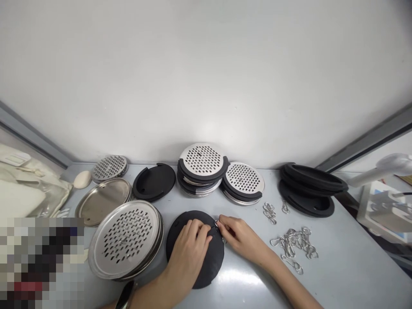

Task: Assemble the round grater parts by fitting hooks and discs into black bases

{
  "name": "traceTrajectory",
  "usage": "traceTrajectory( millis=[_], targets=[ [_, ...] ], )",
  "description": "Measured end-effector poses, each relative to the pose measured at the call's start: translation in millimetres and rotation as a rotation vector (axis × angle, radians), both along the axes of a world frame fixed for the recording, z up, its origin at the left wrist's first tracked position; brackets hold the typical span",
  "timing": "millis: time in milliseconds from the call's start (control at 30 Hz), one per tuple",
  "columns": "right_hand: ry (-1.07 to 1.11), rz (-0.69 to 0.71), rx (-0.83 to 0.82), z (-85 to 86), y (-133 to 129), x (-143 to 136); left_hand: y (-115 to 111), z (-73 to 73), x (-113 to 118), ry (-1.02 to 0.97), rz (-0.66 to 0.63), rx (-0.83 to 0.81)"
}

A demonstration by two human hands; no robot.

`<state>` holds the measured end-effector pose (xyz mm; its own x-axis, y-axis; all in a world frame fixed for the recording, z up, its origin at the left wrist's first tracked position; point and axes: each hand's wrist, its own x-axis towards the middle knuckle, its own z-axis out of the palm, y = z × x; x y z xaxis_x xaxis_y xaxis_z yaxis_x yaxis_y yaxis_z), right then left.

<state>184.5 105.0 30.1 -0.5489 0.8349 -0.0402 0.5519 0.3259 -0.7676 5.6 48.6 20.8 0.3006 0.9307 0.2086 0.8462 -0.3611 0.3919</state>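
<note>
Plain pale wall (pixel 206 77) beyond the grip, gray metal frame bars (pixel 28 128) either side; smooth gray tabletop (pixel 247 274) beneath, reflecting bright light nearby.

Four perforated-topped stacks (pixel 128 240), one plain-topped metal stack (pixel 103 199), two separate black discs (pixel 157 182), one black-disc pile (pixel 307 206), two clip clusters (pixel 294 242)

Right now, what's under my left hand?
A round black disc, its far and right edges showing. The part beneath the left hand and whatever is under the disc are covered.
</note>
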Motion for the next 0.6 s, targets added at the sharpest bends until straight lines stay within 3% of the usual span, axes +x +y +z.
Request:
traceTrajectory(
  millis=[333, 600],
  targets=[
    [-0.037, 0.009, 0.013, -3.3, 0.9, -0.8, 0.9, -2.7, 0.9, -0.034, -0.003, 0.000],
    [0.002, -0.018, -0.011, -3.3, -1.4, -0.7, 0.8, 4.9, 0.1, 0.112, -0.028, 0.009]
  ],
)
